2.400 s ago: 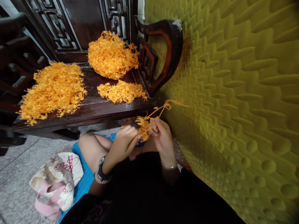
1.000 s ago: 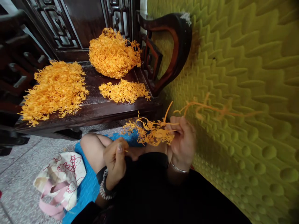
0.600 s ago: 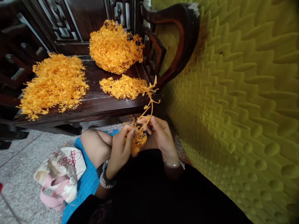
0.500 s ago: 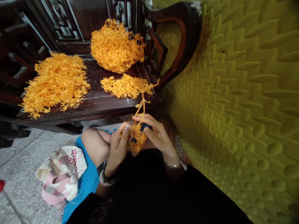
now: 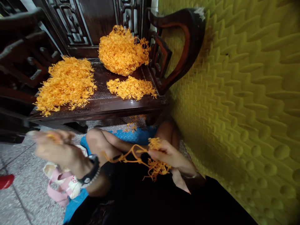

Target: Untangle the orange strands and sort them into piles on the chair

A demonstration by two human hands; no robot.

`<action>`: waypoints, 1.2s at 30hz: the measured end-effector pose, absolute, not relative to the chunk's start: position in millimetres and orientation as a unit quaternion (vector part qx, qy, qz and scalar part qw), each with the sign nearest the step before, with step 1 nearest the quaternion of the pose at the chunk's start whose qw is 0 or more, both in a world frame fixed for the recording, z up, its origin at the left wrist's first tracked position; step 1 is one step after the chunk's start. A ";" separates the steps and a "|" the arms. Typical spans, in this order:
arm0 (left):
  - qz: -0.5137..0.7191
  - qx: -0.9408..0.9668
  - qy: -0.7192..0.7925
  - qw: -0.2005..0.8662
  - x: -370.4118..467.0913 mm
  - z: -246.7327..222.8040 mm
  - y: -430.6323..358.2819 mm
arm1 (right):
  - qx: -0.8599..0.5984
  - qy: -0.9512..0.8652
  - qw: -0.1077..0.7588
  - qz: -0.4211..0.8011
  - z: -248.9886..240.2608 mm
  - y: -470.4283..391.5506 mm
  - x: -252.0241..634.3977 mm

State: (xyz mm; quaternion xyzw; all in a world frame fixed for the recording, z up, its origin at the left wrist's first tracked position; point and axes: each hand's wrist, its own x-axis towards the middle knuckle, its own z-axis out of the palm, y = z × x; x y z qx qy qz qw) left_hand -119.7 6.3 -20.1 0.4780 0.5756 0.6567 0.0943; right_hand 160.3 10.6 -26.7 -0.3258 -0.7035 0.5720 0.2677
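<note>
Your left hand [image 5: 64, 153] has swung away, an orange bit [image 5: 53, 137] at its blurred fingers, grip unclear; your right hand [image 5: 172, 156] alone pinches the orange strands [image 5: 158, 169], out from the bench's front edge [image 5: 105, 108].

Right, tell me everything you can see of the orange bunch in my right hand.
The orange bunch is a tangle of thin, curly strands, perhaps soft plastic. Its dense part shows above and below the fingers of your right hand, which grips it. A thinner, forked stem reaches leftward, small nubs along it, its far end blurred. It hangs in front of your black clothing; your left hand is apart from it. The fingers hide some of it.
</note>
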 end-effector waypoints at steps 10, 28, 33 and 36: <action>0.431 0.713 0.552 -0.002 -102.6 -9.2 132.7 | -0.393 -0.468 0.463 0.642 -43.8 36.0 161.8; 0.355 0.859 0.353 0.104 -41.0 9.0 113.6 | -0.349 -0.562 0.388 0.642 -36.3 53.6 168.3; 0.206 0.941 0.253 0.087 -22.7 7.0 76.5 | -0.335 -0.670 0.292 0.595 -38.3 50.8 160.2; 0.253 0.932 0.228 0.126 -34.0 1.2 76.9 | -0.316 -0.696 0.258 0.591 -33.9 43.2 156.9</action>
